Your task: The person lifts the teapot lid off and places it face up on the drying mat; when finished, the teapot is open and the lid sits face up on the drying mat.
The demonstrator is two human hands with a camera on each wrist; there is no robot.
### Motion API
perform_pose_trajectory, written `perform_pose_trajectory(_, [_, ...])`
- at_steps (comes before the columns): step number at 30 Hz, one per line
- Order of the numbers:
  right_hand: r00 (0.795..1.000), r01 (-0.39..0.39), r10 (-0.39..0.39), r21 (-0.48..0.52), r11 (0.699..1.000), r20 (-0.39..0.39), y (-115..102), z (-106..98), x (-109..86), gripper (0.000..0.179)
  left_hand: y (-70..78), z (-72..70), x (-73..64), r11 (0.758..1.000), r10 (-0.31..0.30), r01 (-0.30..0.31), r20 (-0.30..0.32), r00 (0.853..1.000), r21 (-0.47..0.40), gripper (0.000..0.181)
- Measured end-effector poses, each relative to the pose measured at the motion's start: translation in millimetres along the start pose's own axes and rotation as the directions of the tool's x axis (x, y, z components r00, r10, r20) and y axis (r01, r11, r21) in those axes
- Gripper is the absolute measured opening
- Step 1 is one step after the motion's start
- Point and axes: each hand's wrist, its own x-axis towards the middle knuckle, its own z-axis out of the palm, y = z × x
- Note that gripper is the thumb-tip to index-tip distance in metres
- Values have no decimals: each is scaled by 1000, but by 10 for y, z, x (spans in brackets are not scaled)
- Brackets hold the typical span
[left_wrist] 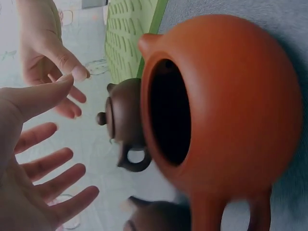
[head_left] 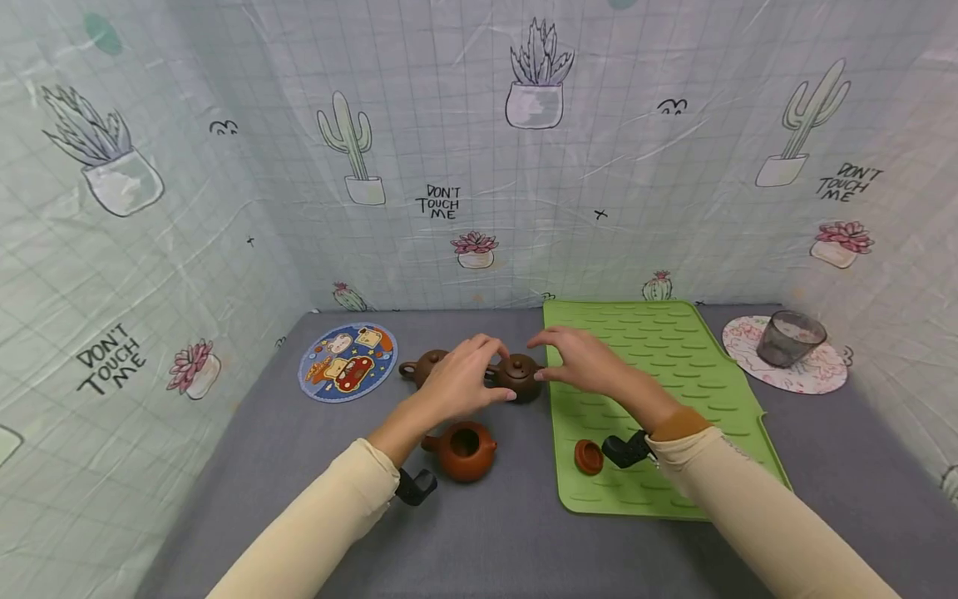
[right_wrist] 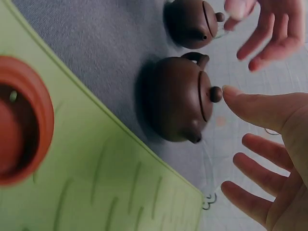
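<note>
Bordering the lidded dark teapot (head_left: 527, 387) on its right is the edge of the green mat (head_left: 651, 333), just beside the spout; a second dark teapot (head_left: 429, 363) stands near its handle side. Behind it, a strip of grey tabletop (head_left: 509, 532) runs to the printed curtain (head_left: 479, 158), and more grey separates it from the lidless red-brown teapot (head_left: 470, 469) nearer the person. The widest room lies at the front.

The lidded pot stands upright, its spout-to-handle line running across the table, handle left and spout right toward the mat. The red-brown pot also has its handle left and spout right; a matching lid (head_left: 589, 457) lies on the mat.

Left hand (head_left: 464, 378) and right hand (head_left: 580, 358) face each other above the lidded pot, palms inward, fingers parted and gently bent, both holding nothing. The left wrist view shows a gap between them and the pot.
</note>
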Motion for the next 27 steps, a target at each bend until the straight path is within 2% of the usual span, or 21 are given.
perform_pose_trajectory(6, [998, 58, -58, 70, 996, -13, 9, 145, 110, 42, -88, 139, 145, 996, -54, 52, -19, 998, -75, 52])
perform_pose_trajectory(12, [993, 102, -96, 107, 989, -66, 25, 310, 128, 33, -185, 278, 211, 989, -100, 96, -32, 994, -116, 49])
perform_pose_trajectory(21, [985, 60, -47, 73, 995, -165, -7, 449, 91, 34, -186, 455, 222, 983, -134, 122, -85, 987, -140, 44])
perform_pose_trajectory(27, [981, 67, -57, 45, 997, -186, -9, 523, 37, 33, -228, 578, 203, 971, -163, 141, -102, 981, -191, 44])
